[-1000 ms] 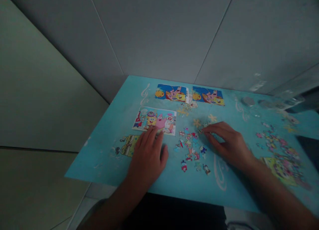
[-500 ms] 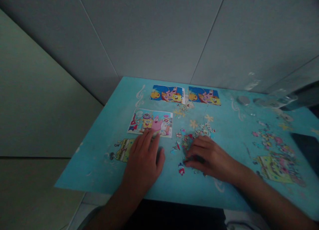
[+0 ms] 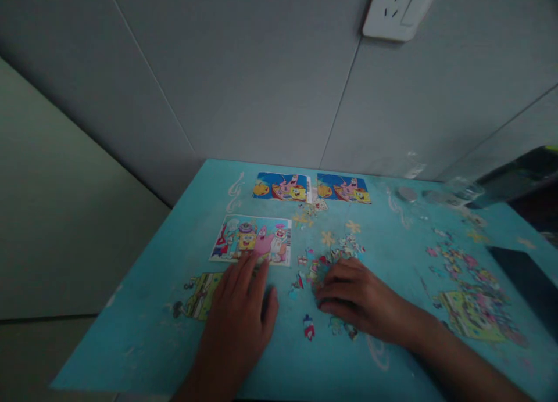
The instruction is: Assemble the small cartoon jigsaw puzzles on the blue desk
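My left hand lies flat and open on the turquoise table, its fingertips touching the lower edge of a cartoon picture card. My right hand rests with curled fingers on a heap of small loose puzzle pieces; whether it grips any piece is hidden. A single red and blue piece lies just in front of that hand.
Two blue cartoon cards lie side by side at the table's far edge. A printed cartoon figure shows left of my left hand, another at right with scattered pieces. A wall socket hangs above. A dark object lies far right.
My right hand drew back from the far pieces toward me and curled over the heap. The left hand stayed on the card. The view tilted upward, bringing the wall socket in.
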`<state>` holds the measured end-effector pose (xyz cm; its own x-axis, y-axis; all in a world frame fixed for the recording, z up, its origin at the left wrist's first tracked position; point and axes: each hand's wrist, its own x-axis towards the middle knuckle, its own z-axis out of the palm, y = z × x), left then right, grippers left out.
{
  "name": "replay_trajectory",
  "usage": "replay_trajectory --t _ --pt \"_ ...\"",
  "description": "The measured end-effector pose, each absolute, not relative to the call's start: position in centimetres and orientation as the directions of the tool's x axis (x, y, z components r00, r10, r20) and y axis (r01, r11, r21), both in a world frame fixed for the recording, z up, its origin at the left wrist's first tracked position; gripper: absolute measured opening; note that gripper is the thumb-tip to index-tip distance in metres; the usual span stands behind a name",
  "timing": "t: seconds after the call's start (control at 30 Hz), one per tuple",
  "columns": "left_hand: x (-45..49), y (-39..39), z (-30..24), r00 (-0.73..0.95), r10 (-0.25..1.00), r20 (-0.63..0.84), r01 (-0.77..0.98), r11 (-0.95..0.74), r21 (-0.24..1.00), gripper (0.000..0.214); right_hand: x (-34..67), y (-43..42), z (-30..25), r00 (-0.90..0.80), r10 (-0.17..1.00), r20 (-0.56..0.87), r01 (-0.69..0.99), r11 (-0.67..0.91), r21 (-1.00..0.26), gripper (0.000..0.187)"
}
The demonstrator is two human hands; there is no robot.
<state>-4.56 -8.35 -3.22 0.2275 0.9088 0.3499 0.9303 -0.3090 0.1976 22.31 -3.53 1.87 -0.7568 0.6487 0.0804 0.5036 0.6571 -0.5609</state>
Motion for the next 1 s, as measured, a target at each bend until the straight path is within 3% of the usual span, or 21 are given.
replay_trajectory --t 0.13,0.3,0.43,1.0 --pt "-4.5 -8.5 -3.1 0.225 0.911 0.346 0.937 -0.299 0.179 0.049 24.4 -2.2 1.8 -0.634 0.757 0.157 0.627 0.622 -0.469 0.022" --pt "-4.4 -8.5 -3.0 0.227 0.907 0.355 0.940 -0.299 0.165 0.048 29.6 0.1 1.5 -0.318 0.922 0.221 0.878 0.374 -0.299 0.024" --pt "-4.5 -8.4 -3.1 0.231 0.904 0.360 0.936 -0.307 0.169 0.048 32.2 0.7 1.6 -0.182 0.970 0.162 0.919 0.226 -0.323 0.028" --pt "-5.2 -8.0 -3.8 0.255 0.885 0.390 0.916 -0.350 0.195 0.047 30.9 1.0 1.1 -0.189 0.975 0.112 0.912 0.217 -0.347 0.023"
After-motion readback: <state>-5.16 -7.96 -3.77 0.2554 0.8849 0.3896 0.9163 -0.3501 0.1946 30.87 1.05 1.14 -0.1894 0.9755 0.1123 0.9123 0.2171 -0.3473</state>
